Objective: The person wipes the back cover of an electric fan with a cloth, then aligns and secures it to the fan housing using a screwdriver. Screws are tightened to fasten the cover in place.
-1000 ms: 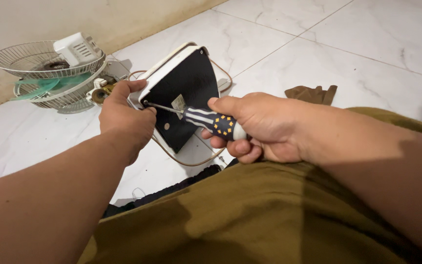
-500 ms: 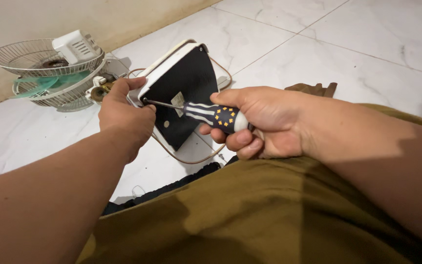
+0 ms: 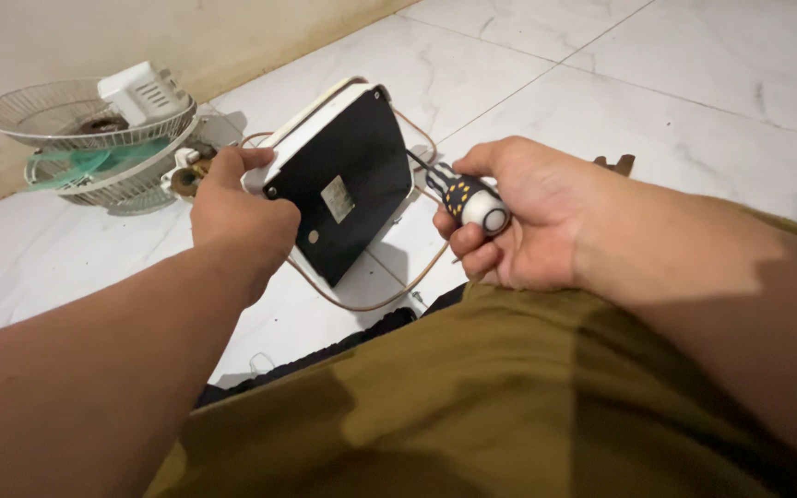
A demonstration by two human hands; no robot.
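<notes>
My left hand point(image 3: 240, 218) grips the left edge of a fan base point(image 3: 343, 189), a white plate with a black underside tipped up on its edge on the floor. My right hand point(image 3: 523, 210) holds a screwdriver point(image 3: 466, 196) with a dark handle marked by yellow dots and a white end cap. Its shaft points toward the right edge of the base, and the tip is hidden behind that edge. A small pale label and a screw hole show on the black underside.
A wire fan guard point(image 3: 76, 124) with a green blade and white motor housing point(image 3: 145, 92) lies at the left by the wall. A brown cord point(image 3: 371, 300) loops under the base. My olive-clad legs fill the foreground. A brown cloth point(image 3: 615, 164) peeks out behind my right hand.
My right hand has pulled the screwdriver off the screw at the base's left corner and swung it to the right side of the base. My left hand still holds the base.
</notes>
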